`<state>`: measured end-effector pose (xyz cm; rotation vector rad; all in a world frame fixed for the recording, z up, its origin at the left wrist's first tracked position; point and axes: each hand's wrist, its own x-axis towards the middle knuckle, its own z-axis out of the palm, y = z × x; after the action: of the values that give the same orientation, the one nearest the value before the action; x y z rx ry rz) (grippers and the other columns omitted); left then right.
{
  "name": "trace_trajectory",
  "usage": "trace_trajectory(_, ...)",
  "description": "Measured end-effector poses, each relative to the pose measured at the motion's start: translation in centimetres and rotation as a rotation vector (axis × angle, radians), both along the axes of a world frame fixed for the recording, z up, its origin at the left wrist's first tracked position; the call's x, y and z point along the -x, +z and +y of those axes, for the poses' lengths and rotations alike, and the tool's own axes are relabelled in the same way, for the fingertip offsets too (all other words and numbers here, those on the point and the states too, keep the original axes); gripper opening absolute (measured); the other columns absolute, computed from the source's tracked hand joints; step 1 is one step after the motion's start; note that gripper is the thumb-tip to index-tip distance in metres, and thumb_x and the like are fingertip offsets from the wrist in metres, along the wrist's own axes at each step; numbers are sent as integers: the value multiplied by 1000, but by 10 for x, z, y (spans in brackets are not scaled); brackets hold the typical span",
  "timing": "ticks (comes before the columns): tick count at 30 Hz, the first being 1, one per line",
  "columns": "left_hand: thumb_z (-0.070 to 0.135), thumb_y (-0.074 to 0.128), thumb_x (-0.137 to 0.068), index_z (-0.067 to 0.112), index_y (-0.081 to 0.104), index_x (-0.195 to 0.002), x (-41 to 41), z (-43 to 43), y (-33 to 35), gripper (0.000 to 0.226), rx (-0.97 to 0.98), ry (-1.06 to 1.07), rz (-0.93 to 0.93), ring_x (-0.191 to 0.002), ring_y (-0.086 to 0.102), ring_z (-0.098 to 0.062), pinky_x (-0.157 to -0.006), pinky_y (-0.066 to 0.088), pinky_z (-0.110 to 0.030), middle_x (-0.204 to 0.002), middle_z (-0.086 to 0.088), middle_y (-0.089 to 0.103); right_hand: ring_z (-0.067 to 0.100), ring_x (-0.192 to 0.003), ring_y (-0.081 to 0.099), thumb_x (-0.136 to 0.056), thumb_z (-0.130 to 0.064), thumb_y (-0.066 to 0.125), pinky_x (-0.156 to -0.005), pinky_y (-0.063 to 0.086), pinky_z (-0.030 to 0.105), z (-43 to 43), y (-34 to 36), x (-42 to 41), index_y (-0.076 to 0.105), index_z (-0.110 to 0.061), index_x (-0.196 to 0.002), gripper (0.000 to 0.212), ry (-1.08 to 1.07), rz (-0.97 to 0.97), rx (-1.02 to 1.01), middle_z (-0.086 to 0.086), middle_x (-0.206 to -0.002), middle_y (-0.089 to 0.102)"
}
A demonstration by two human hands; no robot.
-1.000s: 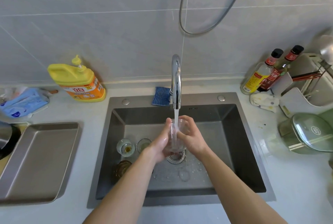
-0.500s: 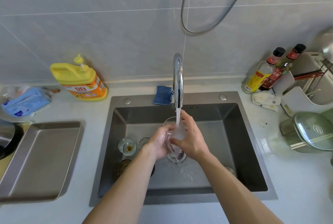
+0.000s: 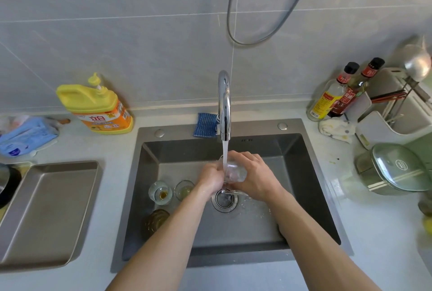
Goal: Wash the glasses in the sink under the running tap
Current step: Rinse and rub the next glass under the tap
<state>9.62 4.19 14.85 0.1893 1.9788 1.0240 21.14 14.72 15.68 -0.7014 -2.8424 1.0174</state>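
A clear glass (image 3: 235,171) is held tilted under the water stream from the chrome tap (image 3: 224,103), over the drain (image 3: 225,200) of the dark steel sink (image 3: 311,187). My left hand (image 3: 210,179) grips its left side and my right hand (image 3: 253,177) wraps its top and right side. Three more glasses stand at the sink's left: one with brown residue (image 3: 160,192), one with yellowish residue (image 3: 184,189), and a darker one (image 3: 156,220) nearer me.
A metal tray (image 3: 46,211) lies on the counter left of the sink. A yellow detergent bottle (image 3: 98,108) and blue packet (image 3: 25,135) stand behind it. A blue sponge (image 3: 205,124) sits by the tap. Sauce bottles (image 3: 339,94), a utensil rack (image 3: 402,106) and a green lidded pot (image 3: 395,169) crowd the right.
The glass went from upright to tilted on its side under the stream. My right hand moved over the top of it, and my left hand shifted to its left side.
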Motion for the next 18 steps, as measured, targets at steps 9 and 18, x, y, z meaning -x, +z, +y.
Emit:
trace_trajectory(9,38,67,-101,18,84,-99,6,-6,2,26,-53,75,24,-89,78,-19,-77,61,-33,-92,0,81,10,-124,57,-68,-43,95,-101,44,26,-2,-3,-6,51,-36,-144,88,-182,-36,401,-16,-133,58)
trace_trajectory(18,64,30,-106,45,76,-119,-16,-20,6,51,-404,103,-500,-128,64,-24,-107,48,-50,-132,5,72,11,-107,63,-98,-66,48,-96,58,40,-39,11,14,24,-19,-149,73,-602,146,921,-7,-123,52)
